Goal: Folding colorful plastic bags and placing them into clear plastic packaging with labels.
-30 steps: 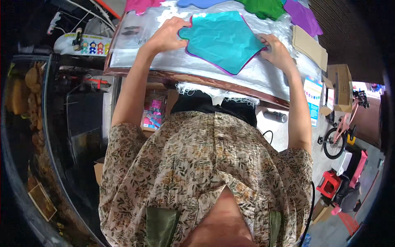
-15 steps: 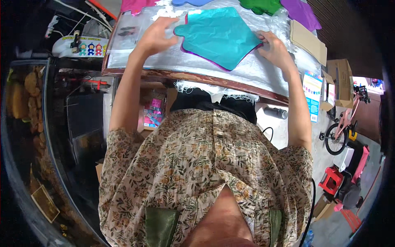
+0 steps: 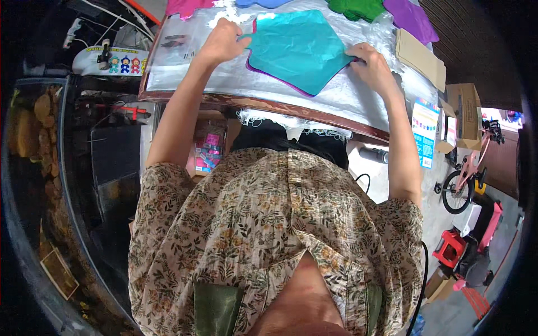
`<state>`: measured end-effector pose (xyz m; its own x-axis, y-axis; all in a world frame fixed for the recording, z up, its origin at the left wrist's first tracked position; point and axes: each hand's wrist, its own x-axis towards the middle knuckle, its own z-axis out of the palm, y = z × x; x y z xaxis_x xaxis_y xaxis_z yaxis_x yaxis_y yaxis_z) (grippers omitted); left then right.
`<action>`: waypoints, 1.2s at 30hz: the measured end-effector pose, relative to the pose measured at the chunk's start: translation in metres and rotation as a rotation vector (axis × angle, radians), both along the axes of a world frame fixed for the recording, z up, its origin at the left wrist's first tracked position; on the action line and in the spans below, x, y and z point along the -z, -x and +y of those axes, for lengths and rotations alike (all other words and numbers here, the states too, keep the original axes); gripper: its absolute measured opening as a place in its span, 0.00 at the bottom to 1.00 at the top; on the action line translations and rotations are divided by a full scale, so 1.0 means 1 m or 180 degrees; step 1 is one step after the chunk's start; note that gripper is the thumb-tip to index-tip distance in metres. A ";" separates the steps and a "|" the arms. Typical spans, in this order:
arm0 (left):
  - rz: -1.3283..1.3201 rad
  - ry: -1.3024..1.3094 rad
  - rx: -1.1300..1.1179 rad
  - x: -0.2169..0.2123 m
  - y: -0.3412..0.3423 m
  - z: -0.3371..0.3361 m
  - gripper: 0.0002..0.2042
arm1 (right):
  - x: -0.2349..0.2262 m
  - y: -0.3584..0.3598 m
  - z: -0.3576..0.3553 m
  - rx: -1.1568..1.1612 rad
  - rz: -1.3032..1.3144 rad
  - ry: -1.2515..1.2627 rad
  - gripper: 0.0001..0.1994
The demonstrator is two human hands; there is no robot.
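Note:
On the table lies a flat, shiny teal sheet (image 3: pixel 300 53), cut in an angular shape with a narrow tab at its left. Purple and red edges of other sheets show from beneath it. My left hand (image 3: pixel 225 42) has its fingers closed on the tab of the teal sheet. At the right corner, my right hand (image 3: pixel 371 63) pinches the sheet's edge between thumb and fingers. How many layers each hand grips is hidden.
A pink sheet (image 3: pixel 190 7), a blue sheet (image 3: pixel 262 3), a green stack (image 3: pixel 356 8) and a purple sheet (image 3: pixel 412 18) lie along the far side. Tan cardboard (image 3: pixel 420 59) rests at the table's right. Cardboard boxes (image 3: pixel 464 113) and a pink bicycle (image 3: pixel 463 182) stand beyond.
My left hand has moved slightly right and closed on the tab, where before its fingers were apart beside it. My right hand stays at the right corner.

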<state>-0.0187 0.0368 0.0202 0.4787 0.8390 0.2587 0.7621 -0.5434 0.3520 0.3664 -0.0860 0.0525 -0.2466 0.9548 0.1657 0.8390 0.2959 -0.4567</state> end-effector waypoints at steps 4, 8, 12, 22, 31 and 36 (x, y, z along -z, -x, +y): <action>0.0048 0.0032 -0.0086 -0.004 -0.004 0.001 0.14 | 0.002 0.001 0.000 0.0006 -0.0050 -0.0099 0.16; -0.0019 0.0710 -0.0321 -0.009 -0.006 -0.005 0.17 | 0.006 0.002 -0.002 0.0063 -0.0080 -0.0215 0.15; -0.0166 0.1078 -0.0472 -0.012 -0.012 -0.015 0.19 | 0.005 0.004 -0.005 0.0121 0.0130 -0.0098 0.16; -0.0419 0.0094 -0.0359 0.009 -0.003 -0.015 0.11 | 0.009 -0.005 -0.005 0.0251 0.0005 -0.0101 0.21; -0.0198 0.0074 -0.0593 0.011 -0.033 -0.019 0.10 | 0.010 -0.008 0.000 0.0293 0.0139 0.0035 0.23; -0.0406 0.0106 -0.0548 0.012 -0.031 -0.023 0.08 | 0.008 -0.008 0.005 0.0253 0.0094 0.0086 0.24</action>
